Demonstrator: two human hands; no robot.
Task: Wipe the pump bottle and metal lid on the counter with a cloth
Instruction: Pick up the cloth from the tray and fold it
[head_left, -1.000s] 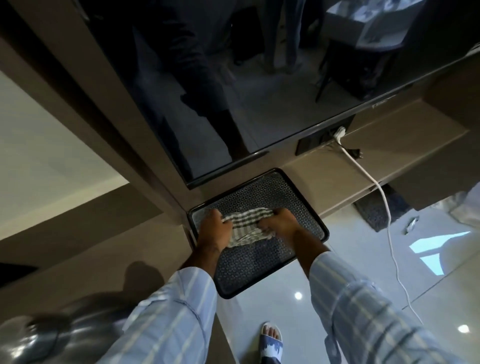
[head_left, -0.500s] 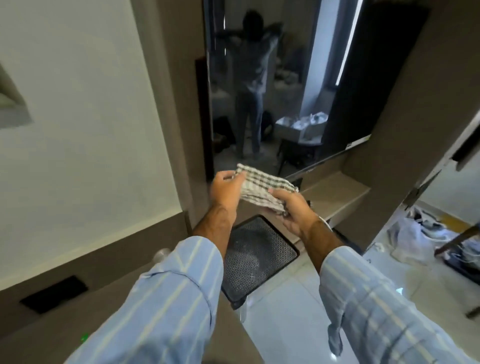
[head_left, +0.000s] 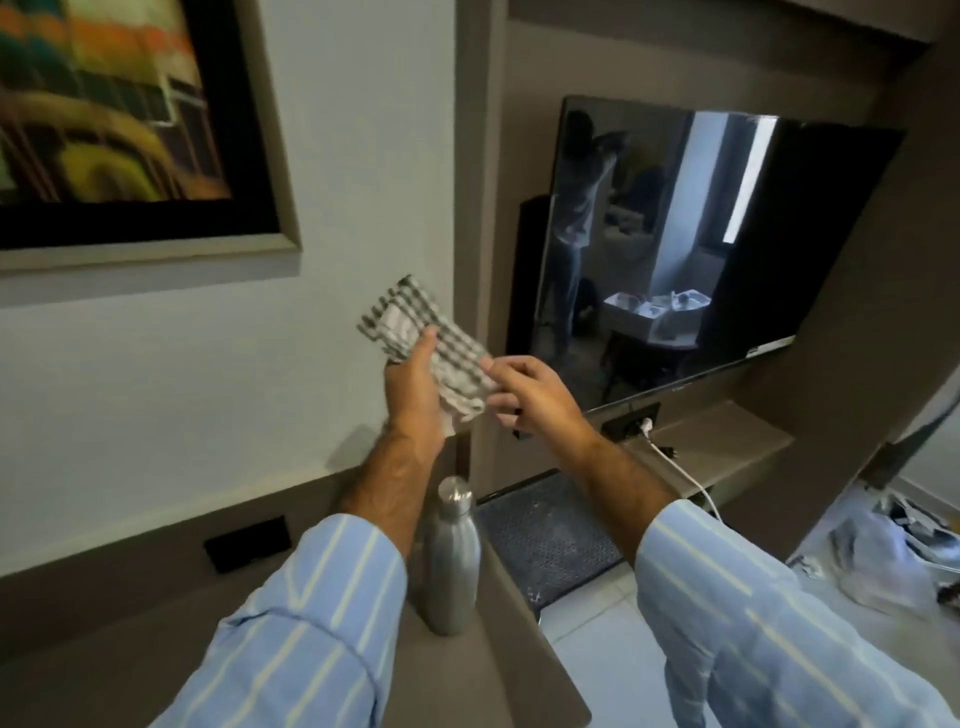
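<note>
Nearest: 2 blue, white-striped shirt sleeves (head_left: 311, 613) reaching forward over a taupe counter (head_left: 457, 691).

Just beyond, between the forearms and closer to the left one: tall brushed-steel bottle with a narrow neck and rounded metal cap (head_left: 450, 551), upright on the counter, long axis vertical. No pump head discernible; taken to be the task's bottle, with the cap as its lid, though not certain.

Right of the bottle, lower: dark perforated tray (head_left: 545, 535).

Further out, raised at about chest height: left hand (head_left: 413, 387) gripping a folded grey-and-white checked cloth (head_left: 421, 340), thumb on top, fingers wrapped under. Right hand (head_left: 535, 397) pinching the cloth's near edge with fingertips, otherwise loose.

Key relation: bottle directly below and nearer than both hands, under the left wrist. Left hand closer. Likely next: down and back, 1 hand to steady, 1 to wipe.

Farthest: black wall-mounted screen (head_left: 675, 249), framed picture (head_left: 124, 119).
</note>
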